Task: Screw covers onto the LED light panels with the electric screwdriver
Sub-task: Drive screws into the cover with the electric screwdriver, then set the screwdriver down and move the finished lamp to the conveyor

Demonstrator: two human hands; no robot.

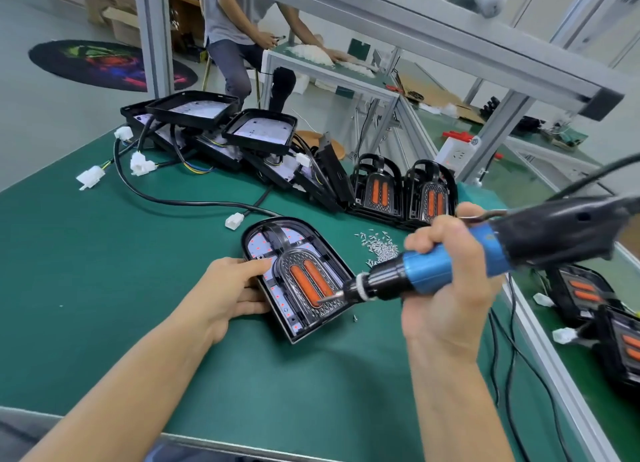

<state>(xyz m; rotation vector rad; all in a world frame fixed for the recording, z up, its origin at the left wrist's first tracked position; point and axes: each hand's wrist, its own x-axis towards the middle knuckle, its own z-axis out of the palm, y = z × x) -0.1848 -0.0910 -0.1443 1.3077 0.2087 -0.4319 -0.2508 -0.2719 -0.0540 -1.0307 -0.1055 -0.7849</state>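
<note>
Two covered panels [403,191] stand finished at the bench's [104,288] far edge, while open housings [194,111] (several, stacked) wait at its far left. Mid-bench, the left hand [228,288] grips the current panel [298,278]; the right hand's [446,278] fingers [429,240] wrap the electric screwdriver [450,264], bit on the cover.

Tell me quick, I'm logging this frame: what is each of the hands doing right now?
Left hand: holding the LED light panel by its left edge, thumb on top.
Right hand: gripping the electric screwdriver, bit down at the panel's cover.
</note>
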